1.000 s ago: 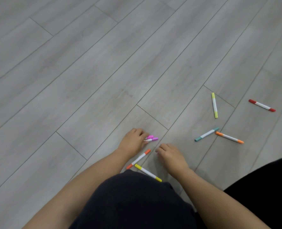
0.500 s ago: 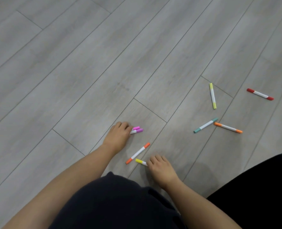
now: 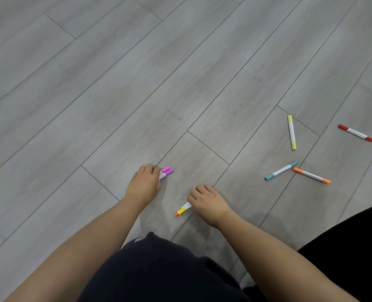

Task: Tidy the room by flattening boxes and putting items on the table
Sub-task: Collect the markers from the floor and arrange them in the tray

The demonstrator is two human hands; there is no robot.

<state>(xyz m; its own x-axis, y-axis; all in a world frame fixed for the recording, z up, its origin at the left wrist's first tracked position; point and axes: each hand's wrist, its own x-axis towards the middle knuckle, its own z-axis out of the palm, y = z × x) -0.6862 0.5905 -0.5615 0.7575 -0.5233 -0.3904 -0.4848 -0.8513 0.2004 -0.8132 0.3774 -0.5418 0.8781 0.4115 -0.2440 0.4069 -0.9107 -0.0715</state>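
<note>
My left hand [image 3: 144, 183] is closed on two markers with pink and purple caps [image 3: 167, 171]; their tips stick out to the right of my fingers. My right hand [image 3: 207, 200] is closed on two markers, one yellow-capped [image 3: 182, 211] and one orange-red-capped, whose ends poke out to the left just above the grey floor. Loose on the floor to the right lie a lime-yellow marker [image 3: 291, 132], a teal marker [image 3: 280, 170], an orange marker [image 3: 311, 175] and a red marker [image 3: 356, 132].
Grey wood-plank flooring [image 3: 93, 83] fills the view. My dark clothing [image 3: 159, 273] covers the bottom centre and bottom right. No table or box is in view.
My right hand has gathered the orange-red marker together with the yellow one; both now stick out of its grip. My left hand keeps the pink and purple markers. The camera shifted slightly.
</note>
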